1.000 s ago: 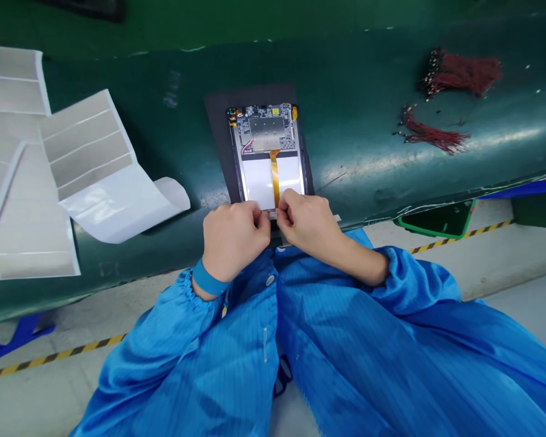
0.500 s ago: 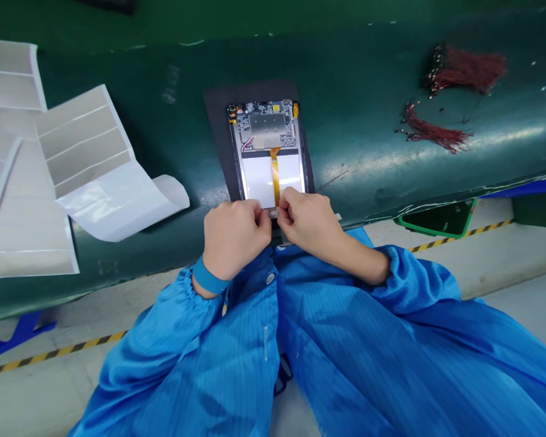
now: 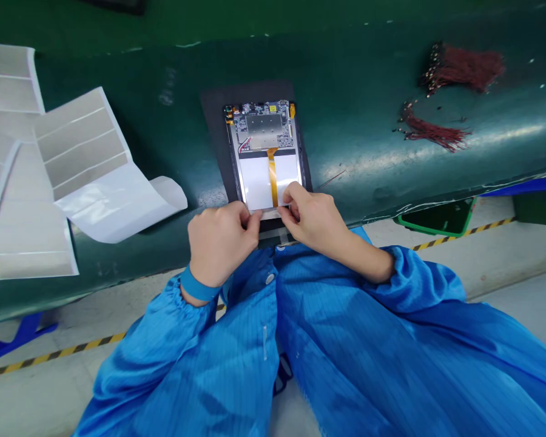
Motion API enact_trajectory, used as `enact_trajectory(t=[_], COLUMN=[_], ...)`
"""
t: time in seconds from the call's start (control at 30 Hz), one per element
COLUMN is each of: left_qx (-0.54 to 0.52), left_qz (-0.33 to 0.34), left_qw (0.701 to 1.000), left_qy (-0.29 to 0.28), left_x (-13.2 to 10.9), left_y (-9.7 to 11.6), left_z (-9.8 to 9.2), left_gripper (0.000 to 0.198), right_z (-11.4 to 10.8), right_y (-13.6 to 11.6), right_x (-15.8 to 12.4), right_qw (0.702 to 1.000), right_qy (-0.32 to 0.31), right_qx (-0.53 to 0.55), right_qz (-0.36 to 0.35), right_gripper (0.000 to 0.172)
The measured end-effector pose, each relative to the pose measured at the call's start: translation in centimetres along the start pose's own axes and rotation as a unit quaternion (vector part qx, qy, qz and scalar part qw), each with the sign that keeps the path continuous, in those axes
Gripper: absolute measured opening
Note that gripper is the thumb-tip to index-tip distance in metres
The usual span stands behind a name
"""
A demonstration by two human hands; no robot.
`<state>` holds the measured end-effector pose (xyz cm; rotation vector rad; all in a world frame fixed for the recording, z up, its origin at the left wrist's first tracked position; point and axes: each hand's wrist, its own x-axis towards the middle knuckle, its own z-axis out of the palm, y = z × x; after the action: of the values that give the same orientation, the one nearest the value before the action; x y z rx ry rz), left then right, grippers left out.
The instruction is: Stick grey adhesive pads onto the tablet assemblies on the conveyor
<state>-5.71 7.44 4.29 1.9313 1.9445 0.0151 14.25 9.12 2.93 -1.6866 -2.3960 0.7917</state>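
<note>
An opened tablet point(image 3: 264, 182) lies screen-side down, its circuit board point(image 3: 264, 124) at the far end and an orange ribbon cable point(image 3: 273, 176) running down over the white battery area. My left hand point(image 3: 221, 240) is closed at the tablet's near left edge, thumb tip pressed on that border. At the near right, my right hand point(image 3: 316, 215) pinches with thumb and forefinger just beside the cable's lower end. Between the fingertips runs a narrow pale strip point(image 3: 270, 214) along the near edge. What either pinch holds is too small to make out.
Under the tablet is a dark mat point(image 3: 213, 106) on the green table point(image 3: 359, 91). Sheets of grey stickers point(image 3: 84, 142) with curled white backing lie at left. Two bundles of dark red wires point(image 3: 471, 67) lie at right. A green-rimmed tray point(image 3: 437, 226) is below the table edge.
My left hand has shifted left and slightly down, away from the right hand. The right hand's fingers have parted a little more from the left's, uncovering the tablet's near edge.
</note>
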Motion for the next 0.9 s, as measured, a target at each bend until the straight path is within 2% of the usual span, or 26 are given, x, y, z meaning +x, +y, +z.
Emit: enact_trajectory(t=[0.07, 0.17, 0.23, 0.27, 0.37, 0.53, 0.7, 0.9], left_qx=[-0.030, -0.042, -0.022, -0.013, -0.004, -0.041, -0.079, -0.089], left_qz=[0.039, 0.206, 0.289, 0.302, 0.274, 0.257, 0.264, 0.234], left_qw=[0.996, 0.964, 0.941, 0.938, 0.949, 0.955, 0.957, 0.963], left_qy=[0.069, 0.166, 0.175, 0.171, 0.156, 0.145, 0.096, 0.099], left_x=[-0.9, -2.0, -2.2, -2.1, -1.9, -1.5, -0.7, -0.8], left_y=[-1.1, -2.6, -3.1, -3.2, -3.5, -4.0, -3.6, -4.8], left_z=[0.2, 1.3, 2.3, 2.7, 3.6, 3.2, 3.0, 2.9], left_gripper=[0.031, 0.026, 0.040, 0.046, 0.052, 0.044, 0.040, 0.037], right_z=[0.4, 0.8, 0.9, 1.0, 1.1, 0.9, 0.6, 0.0], right_y=[0.9, 1.7, 1.8, 1.8, 2.0, 3.2, 3.0, 3.1], right_x=[-0.7, -1.6, -1.8, -1.8, -1.7, -2.0, -1.4, -1.4], right_qw=[0.998, 0.990, 0.985, 0.984, 0.985, 0.983, 0.985, 0.989], right_qy=[0.038, 0.056, 0.044, 0.037, 0.034, 0.060, 0.027, 0.007], right_qx=[0.012, -0.014, -0.034, -0.042, -0.064, -0.072, -0.050, -0.054], right_qz=[-0.047, -0.131, -0.163, -0.168, -0.159, -0.160, -0.162, -0.140], right_gripper=[0.026, 0.037, 0.043, 0.044, 0.044, 0.044, 0.043, 0.043])
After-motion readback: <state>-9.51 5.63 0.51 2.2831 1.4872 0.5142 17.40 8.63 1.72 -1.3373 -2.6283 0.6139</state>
